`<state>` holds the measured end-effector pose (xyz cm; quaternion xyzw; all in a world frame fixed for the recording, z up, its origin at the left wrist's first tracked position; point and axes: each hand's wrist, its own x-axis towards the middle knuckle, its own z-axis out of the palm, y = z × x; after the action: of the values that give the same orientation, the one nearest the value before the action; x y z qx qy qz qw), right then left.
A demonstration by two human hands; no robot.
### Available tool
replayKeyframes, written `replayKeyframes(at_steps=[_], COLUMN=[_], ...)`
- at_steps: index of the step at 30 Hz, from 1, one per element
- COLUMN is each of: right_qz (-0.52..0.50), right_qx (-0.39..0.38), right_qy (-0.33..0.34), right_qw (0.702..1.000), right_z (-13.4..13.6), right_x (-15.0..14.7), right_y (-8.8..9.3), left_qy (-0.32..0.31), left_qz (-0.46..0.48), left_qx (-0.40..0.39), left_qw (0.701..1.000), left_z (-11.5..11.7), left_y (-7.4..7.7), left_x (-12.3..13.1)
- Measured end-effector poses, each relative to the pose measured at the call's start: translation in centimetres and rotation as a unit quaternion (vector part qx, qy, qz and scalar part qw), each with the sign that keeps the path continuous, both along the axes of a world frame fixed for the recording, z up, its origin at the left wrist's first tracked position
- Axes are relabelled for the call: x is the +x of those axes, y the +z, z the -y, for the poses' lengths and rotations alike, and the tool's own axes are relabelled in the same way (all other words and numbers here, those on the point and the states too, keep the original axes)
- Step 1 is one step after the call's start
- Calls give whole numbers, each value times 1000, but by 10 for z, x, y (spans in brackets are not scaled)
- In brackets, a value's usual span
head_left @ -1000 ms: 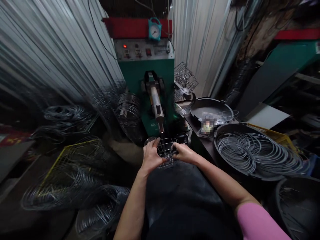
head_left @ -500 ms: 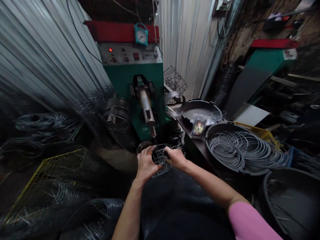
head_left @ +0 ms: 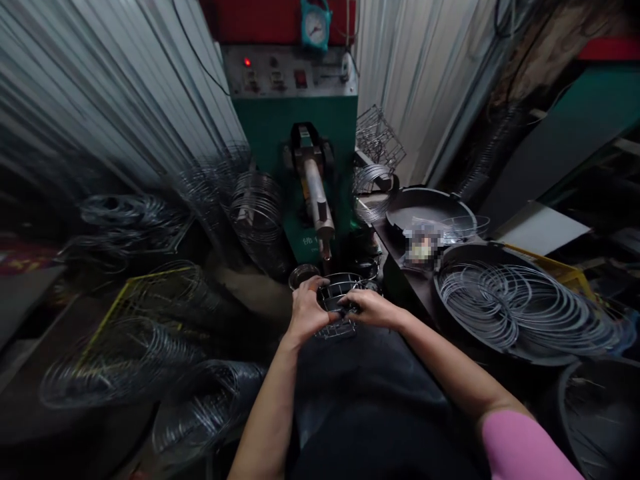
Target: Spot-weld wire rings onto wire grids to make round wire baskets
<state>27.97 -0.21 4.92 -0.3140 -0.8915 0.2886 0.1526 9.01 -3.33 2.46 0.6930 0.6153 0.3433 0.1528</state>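
A round wire basket (head_left: 336, 288) of thin metal rods is between my hands, low in front of the green welding machine (head_left: 260, 120). My left hand (head_left: 307, 308) grips its left side, thumb stretched along the near side and fingers over the rim. On the right, my right hand (head_left: 367, 307) has its fingers curled against the basket's rim; what its fingertips pinch is partly hidden. Just above the basket points the machine's metal electrode arm (head_left: 317, 200). A round metal part (head_left: 303, 275) shows behind my left fingers.
A black pan of wire rings (head_left: 505, 300) sits at the right, with another pan (head_left: 430, 207) behind it. A dark tub (head_left: 600, 413) stands at lower right. Bundled wire rings (head_left: 255, 207) hang left of the machine; wire coils (head_left: 215, 407) lie lower left.
The view has shifted, so the scene sits further right and the machine's top is cut off. Both hands stay on the wire basket, which appears slightly turned beneath the electrode arm.
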Motion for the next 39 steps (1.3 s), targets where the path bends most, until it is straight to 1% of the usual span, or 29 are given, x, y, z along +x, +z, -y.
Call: replayKeyframes(at_steps=[6, 14, 19, 30, 36, 39], right_qz=[-6, -52, -35, 15, 15, 17], right_qx=[-7, 32, 50, 82, 88, 87], right_qy=[-20, -26, -27, -39, -49, -63], right_qw=[1000, 998, 998, 996, 995, 994], right_z=[-5, -6, -11, -29, -49, -57], right_x=[-7, -11, -13, -24, -30, -33], right_y=[-7, -15, -19, -15, -6, -1], left_qy=[-2, -1, -2, -6, 5, 9], left_qz=[2, 33, 41, 41, 41, 43], left_qx=[-1, 11, 33, 45, 23, 3], left_qw=[1000, 999, 999, 998, 999, 999], left_z=[-2, -5, -9, -29, -48, -59], left_y=[-4, -9, -11, -6, 1, 1], left_x=[-4, -11, -15, -23, -26, -28])
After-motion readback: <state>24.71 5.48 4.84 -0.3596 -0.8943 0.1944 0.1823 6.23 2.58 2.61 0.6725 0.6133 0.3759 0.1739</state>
